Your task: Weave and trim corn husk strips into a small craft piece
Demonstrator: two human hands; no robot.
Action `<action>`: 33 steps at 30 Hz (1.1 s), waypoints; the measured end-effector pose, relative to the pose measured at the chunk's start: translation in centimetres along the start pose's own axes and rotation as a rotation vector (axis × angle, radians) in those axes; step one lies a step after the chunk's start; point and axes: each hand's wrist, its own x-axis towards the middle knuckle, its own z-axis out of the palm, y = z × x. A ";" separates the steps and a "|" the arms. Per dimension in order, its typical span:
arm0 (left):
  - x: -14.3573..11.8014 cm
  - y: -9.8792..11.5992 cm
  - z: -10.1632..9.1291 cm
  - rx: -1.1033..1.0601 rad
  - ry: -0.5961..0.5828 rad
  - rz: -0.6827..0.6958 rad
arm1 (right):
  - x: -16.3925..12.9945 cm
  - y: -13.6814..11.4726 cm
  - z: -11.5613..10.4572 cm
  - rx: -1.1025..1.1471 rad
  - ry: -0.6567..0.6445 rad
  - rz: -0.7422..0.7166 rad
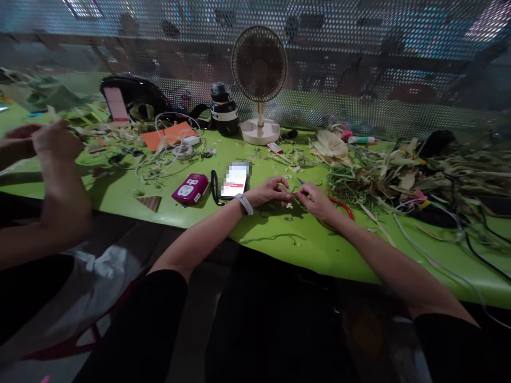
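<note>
My left hand (277, 191), with a pale watch band at the wrist, is closed in a pinch. Its fingertips meet those of my right hand (313, 201), also pinched, just above the green table. Between them is what looks like a small plant piece, mostly hidden by the fingers. Under and beside my right hand lies a tool with a red looped handle (344, 206); a pointed dark tip shows past the fingers, and the rest is covered. Pale plant scraps (289, 205) lie below the fingertips. A lit phone (236, 181) with a black strap rests left of my left hand.
A heap of dried leaves and stalks (371, 178) with cables spreads at right. A fan (259, 130), a black bottle (225, 114) and a perforated metal screen (339, 74) stand behind. A magenta socket block (190, 190) sits at left, near another person's hands (56, 139).
</note>
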 end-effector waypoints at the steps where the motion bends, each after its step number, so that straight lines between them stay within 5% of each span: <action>1: 0.0 0.0 -0.1 -0.006 -0.022 -0.019 | -0.1 -0.1 0.0 -0.003 0.004 -0.012; 15: 0.3 -0.8 0.1 0.114 -0.141 -0.036 | 0.1 -1.3 0.7 -0.120 -0.249 0.092; 33: 0.5 -0.8 -0.3 0.171 -0.059 0.112 | -0.3 -1.0 0.6 0.187 0.002 0.229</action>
